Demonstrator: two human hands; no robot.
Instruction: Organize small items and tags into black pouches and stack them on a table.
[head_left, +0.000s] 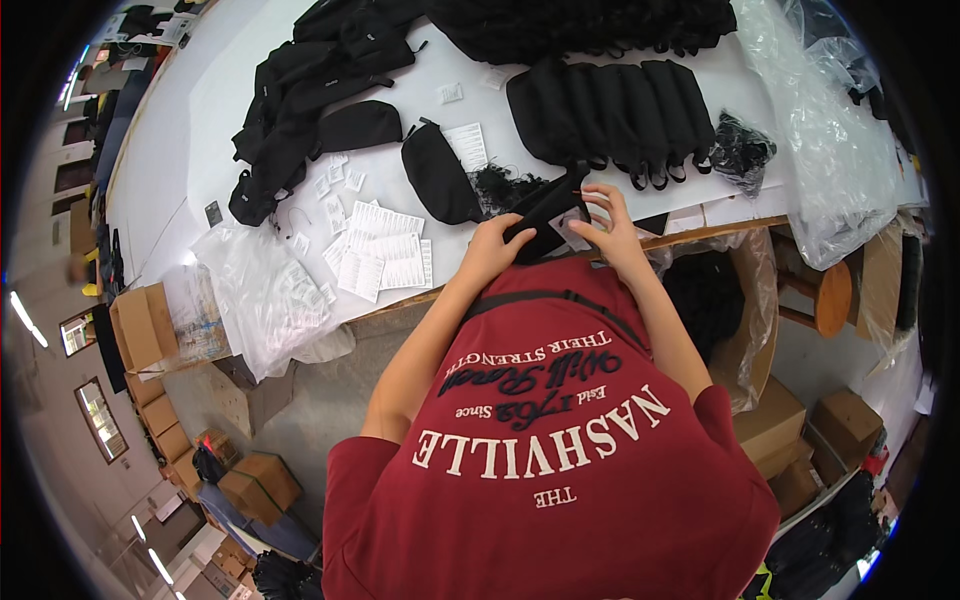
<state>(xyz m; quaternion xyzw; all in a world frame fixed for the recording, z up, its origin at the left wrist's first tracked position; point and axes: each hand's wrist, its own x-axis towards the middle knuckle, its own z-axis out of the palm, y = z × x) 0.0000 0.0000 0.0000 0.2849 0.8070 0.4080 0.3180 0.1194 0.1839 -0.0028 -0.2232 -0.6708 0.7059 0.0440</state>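
Observation:
At the near edge of the white table [215, 160], I hold a black fabric pouch [540, 212] in front of my body. My left hand [488, 248] is closed on the pouch's left side, its thumb on the near face. My right hand [615, 235] grips the right side, fingers at the upper edge. By its thumb, a small translucent packet [568, 228] lies against the pouch; whether the thumb pinches it I cannot tell. Just beyond the hands are another black pouch [438, 175] and a tangle of black strands [503, 188].
A row of black pouches [610, 115] lies ahead, with more heaped pouches [300, 100] at far left. Printed paper slips [385, 255] and a clear plastic bag [265, 295] sit to the left. Plastic sheeting [825, 140] drapes over the right edge, above an open carton [755, 320].

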